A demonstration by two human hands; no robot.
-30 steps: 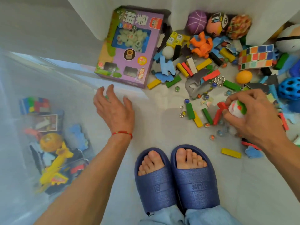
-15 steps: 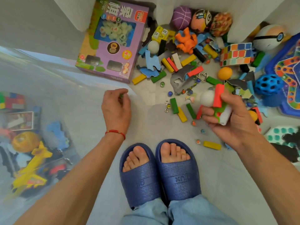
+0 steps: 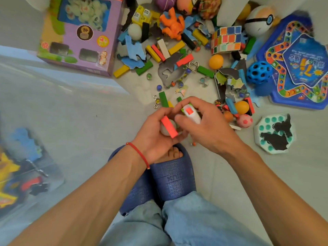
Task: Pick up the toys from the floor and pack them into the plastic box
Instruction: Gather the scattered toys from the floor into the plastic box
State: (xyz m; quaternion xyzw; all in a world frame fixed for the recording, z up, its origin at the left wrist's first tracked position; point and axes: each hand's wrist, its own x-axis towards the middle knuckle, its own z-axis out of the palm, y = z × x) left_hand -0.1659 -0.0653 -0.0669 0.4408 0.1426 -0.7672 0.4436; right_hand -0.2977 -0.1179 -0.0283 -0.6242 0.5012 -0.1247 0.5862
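Head view: a red block (image 3: 169,126) and a pale ball (image 3: 164,130) lie in the left hand (image 3: 156,137), its fingers curled up round them like a cup, while the right hand (image 3: 204,126) pinches a white piece with a red square (image 3: 190,112) between thumb and fingertips, touching the left hand. The two hands meet above the slippers (image 3: 170,178), most likely so that the small pieces can be gathered into one hand and carried in a single trip (a judgement, not something shown). The plastic box (image 3: 32,107) stands at the left, its clear wall blurring a yellow toy (image 3: 7,167) and other toys already inside. Beyond the hands the floor (image 3: 266,174) is strewn with loose blocks, marbles, a cube (image 3: 227,39), an orange ball (image 3: 216,61), a blue ball (image 3: 259,72), a purple carton (image 3: 79,34) and a game board (image 3: 300,63), so much of the packing appears to be left.
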